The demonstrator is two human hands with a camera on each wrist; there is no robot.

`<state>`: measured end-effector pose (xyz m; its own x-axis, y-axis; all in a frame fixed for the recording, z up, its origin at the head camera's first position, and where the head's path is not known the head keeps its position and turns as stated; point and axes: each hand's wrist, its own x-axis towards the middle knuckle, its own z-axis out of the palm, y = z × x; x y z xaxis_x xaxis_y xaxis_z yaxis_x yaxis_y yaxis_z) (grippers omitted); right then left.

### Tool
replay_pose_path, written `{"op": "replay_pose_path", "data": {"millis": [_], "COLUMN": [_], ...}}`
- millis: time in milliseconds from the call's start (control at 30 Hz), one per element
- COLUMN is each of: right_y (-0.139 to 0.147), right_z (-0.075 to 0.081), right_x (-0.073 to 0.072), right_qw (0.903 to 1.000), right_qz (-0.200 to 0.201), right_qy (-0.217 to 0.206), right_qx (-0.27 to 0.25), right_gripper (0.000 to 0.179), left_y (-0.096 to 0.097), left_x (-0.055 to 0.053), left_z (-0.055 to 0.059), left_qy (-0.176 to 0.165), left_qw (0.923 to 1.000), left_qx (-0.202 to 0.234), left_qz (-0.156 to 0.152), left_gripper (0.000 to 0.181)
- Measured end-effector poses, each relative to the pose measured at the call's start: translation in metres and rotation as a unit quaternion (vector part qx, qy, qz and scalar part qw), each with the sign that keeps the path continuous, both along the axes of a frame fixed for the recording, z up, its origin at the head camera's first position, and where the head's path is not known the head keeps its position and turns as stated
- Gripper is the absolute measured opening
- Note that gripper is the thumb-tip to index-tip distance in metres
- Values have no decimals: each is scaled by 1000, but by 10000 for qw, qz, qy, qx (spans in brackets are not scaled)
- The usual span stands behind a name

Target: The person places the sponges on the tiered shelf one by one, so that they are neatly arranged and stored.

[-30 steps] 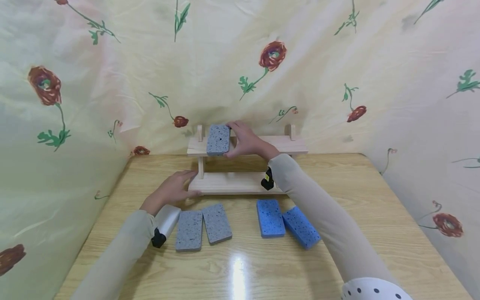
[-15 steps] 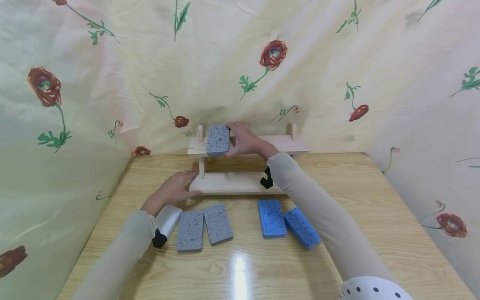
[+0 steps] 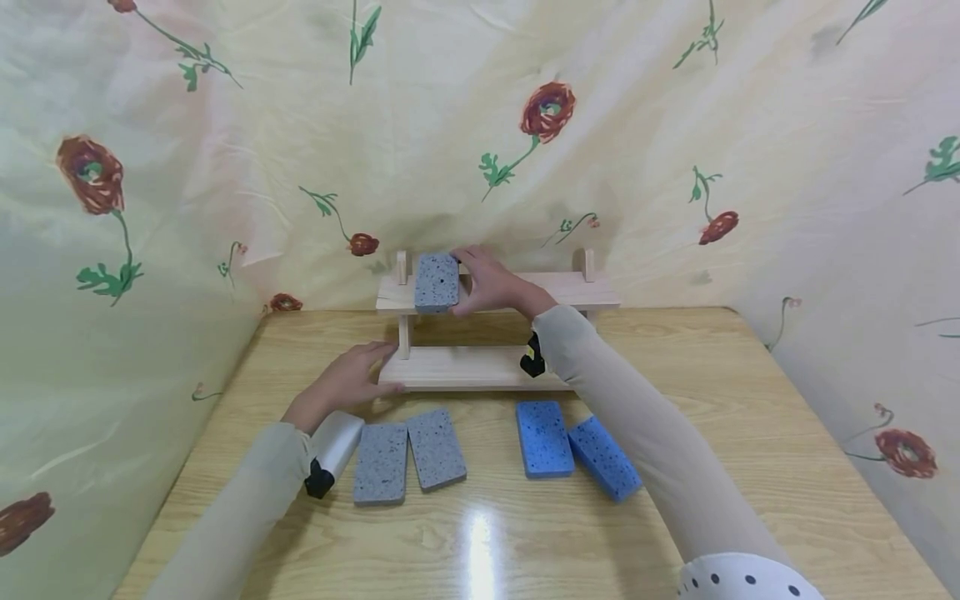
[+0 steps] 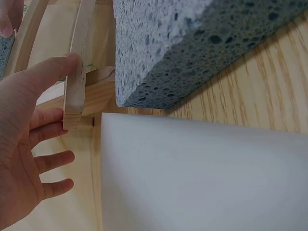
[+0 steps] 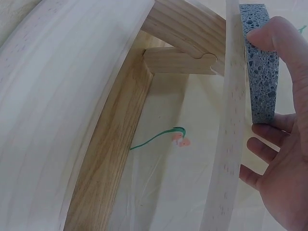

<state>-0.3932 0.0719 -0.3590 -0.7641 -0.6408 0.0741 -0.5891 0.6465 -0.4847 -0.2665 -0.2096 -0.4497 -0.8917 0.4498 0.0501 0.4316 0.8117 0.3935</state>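
My right hand [image 3: 491,282] holds a grey speckled sponge [image 3: 437,282] by its right side, at the left part of the upper board of a two-tier wooden shelf [image 3: 465,367]. In the right wrist view, the thumb and fingers pinch opposite edges of the sponge [image 5: 262,72], which lies on the board. My left hand [image 3: 345,379] grips the left end of the lower board, thumb at the front edge and fingers behind. The left wrist view shows that thumb and index finger against the board [image 4: 76,82].
Two grey sponges [image 3: 380,462] [image 3: 437,448] lie in front of the shelf's left half. Two blue sponges [image 3: 543,439] [image 3: 604,457] lie to the right, one beneath the right forearm's edge. A white object [image 3: 337,440] is by the left wrist. Flowered cloth [image 3: 450,125] hangs behind the table [image 3: 420,550].
Both hands keep their places, the right on the grey sponge and the left on the shelf. Only a slight shift of the whole head view shows.
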Motion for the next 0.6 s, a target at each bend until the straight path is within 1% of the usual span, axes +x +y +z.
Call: {"op": "replay_pose_path", "data": {"millis": [367, 600], "right_y": [0, 0], "right_z": [-4, -4], "right_x": [-5, -4], "right_qw": [9999, 9998], "right_qz": [29, 14], "right_qy": [-129, -190], "right_qx": [-14, 106], "right_gripper": [106, 111], "left_y": [1, 1], "left_x": [-1, 0], "left_z": [-1, 1], "left_qy": [-67, -57], "left_qw": [9999, 9999], "left_qx": [-107, -106], "left_qz": [52, 64], "left_gripper": [83, 81]}}
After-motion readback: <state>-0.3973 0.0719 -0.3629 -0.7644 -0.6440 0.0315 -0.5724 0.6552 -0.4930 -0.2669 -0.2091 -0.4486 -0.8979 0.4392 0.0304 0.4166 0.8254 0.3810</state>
